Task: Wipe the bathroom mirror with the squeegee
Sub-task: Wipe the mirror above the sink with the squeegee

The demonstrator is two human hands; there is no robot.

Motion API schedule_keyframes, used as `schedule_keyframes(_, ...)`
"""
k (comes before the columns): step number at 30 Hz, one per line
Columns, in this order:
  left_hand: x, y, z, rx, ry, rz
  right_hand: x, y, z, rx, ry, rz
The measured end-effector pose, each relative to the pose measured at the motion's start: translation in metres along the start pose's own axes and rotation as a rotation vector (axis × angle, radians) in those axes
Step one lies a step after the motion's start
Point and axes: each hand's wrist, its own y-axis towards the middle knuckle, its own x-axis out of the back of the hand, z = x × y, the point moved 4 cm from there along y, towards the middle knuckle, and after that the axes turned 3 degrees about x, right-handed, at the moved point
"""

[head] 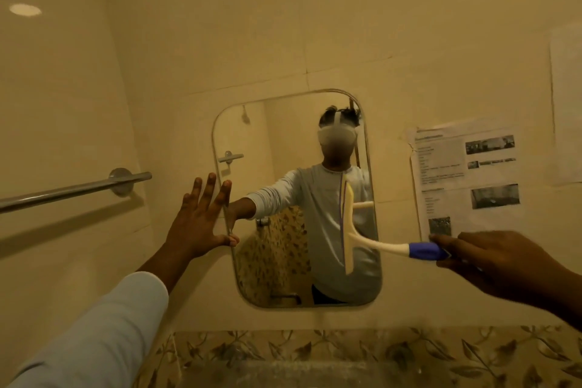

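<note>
Two grips share the work. Past the towel bar, the left grip is open, fingers spread, thumb at the left edge of the mirror. Toward the glass's right side the squeegee stands blade-upright, its blue handle pinched by the right grip below a taped paper sheet. That hold looks light; uneven pressure could tilt the blade and leave streaks.

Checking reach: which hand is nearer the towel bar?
Left. The left hand rests at the mirror edge, right of the towel bar; the right hand grips the squeegee beyond the mirror.
</note>
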Motion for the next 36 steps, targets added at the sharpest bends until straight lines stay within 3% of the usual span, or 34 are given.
schedule_keyframes(9, 0.001, -0.002, -0.003, -0.004, 0.005, 0.015, 0.013, 0.189, 0.069, 0.079, 0.064, -0.235)
schedule_keyframes(16, -0.002, 0.003, -0.005, 0.01, 0.046, 0.036, 0.03, 0.318, 0.078, 0.124, -0.064, -0.064)
schedule_keyframes(36, -0.009, 0.006, 0.003, 0.0, 0.024, -0.018, 0.035, 0.321, 0.073, 0.179, -0.244, 0.045)
